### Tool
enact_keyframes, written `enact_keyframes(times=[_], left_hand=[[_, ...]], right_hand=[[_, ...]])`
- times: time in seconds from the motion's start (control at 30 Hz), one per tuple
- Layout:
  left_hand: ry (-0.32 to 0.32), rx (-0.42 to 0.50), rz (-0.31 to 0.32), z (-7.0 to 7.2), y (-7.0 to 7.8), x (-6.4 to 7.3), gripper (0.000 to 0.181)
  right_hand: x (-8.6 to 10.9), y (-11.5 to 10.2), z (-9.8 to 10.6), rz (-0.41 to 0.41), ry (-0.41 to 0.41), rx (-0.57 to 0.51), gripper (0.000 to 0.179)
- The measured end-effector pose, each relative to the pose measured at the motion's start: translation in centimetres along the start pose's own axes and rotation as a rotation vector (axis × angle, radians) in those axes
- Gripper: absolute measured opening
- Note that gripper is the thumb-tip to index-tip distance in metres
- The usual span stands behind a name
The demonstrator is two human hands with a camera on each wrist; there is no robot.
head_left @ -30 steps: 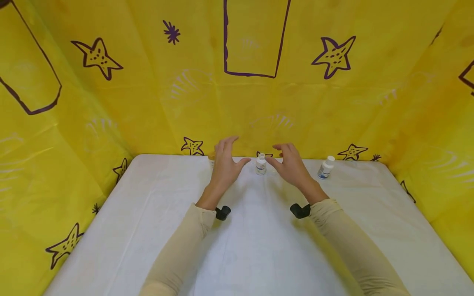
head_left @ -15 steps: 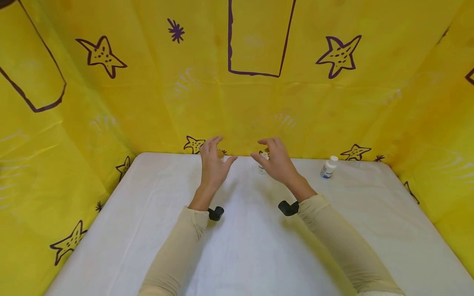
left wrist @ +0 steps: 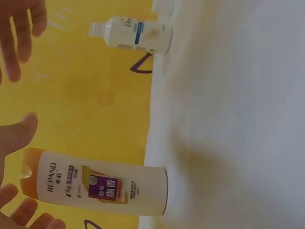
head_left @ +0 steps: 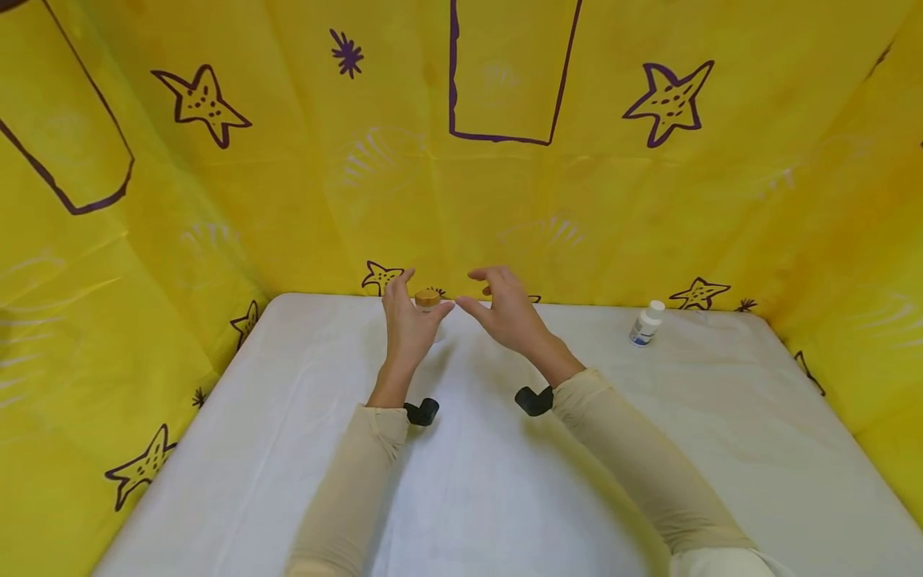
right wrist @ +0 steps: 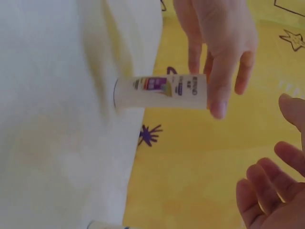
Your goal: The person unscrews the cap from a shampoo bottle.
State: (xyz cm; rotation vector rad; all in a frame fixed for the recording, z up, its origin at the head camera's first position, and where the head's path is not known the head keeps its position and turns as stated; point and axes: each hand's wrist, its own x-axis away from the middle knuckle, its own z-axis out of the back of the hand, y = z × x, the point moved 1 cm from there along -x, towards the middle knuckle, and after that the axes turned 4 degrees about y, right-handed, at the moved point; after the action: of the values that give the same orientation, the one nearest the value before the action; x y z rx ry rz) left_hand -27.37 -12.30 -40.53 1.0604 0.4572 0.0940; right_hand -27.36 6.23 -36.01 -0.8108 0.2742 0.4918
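Near the table's back edge stands an upright white shampoo bottle (left wrist: pixel 100 183) with an orange cap (head_left: pixel 427 297). My left hand (head_left: pixel 409 328) is around its upper part, thumb and fingers spread to either side of the cap; the fingers do not grip it. To the right, my right hand (head_left: pixel 508 316) hovers with thumb and fingers apart, holding nothing. Behind it in the head view a small white bottle is hidden; the left wrist view shows this white bottle (left wrist: pixel 138 35) upright, with an uncapped-looking neck. Farther right stands another small white bottle (head_left: pixel 646 324) with a white cap.
A white cloth covers the table (head_left: pixel 461 481). Yellow curtain-like sheets (head_left: pixel 505 200) with starfish drawings rise at the back and both sides. At the top edge of the left wrist view, part of a white object (left wrist: pixel 163 6) is cut off.
Both hands have moved left, the right one farther, passing in front of the small middle bottle. The orange cap now shows between the left thumb and fingers. The bottles appear to stay in place.
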Motion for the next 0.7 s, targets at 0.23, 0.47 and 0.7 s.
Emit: enact_keyframes(times=[0.23,0.47,0.7], left_hand=[[0.001,0.055,0.049,0.0,-1.3,-0.2,0.092],[-0.04,0.098,0.099,0.6,-2.5,-0.4,0.092],[-0.08,0.094,0.125,0.5,-3.1,-0.6,0.086]], right_hand=[[-0.9,-0.9,-1.8,-0.001,-0.044,0.014,0.055],[-1.4,-0.9,-3.2,-0.046,-0.118,0.033,0.059],[-2.0,-0.7,-4.1,-0.072,-0.139,-0.006,0.059]])
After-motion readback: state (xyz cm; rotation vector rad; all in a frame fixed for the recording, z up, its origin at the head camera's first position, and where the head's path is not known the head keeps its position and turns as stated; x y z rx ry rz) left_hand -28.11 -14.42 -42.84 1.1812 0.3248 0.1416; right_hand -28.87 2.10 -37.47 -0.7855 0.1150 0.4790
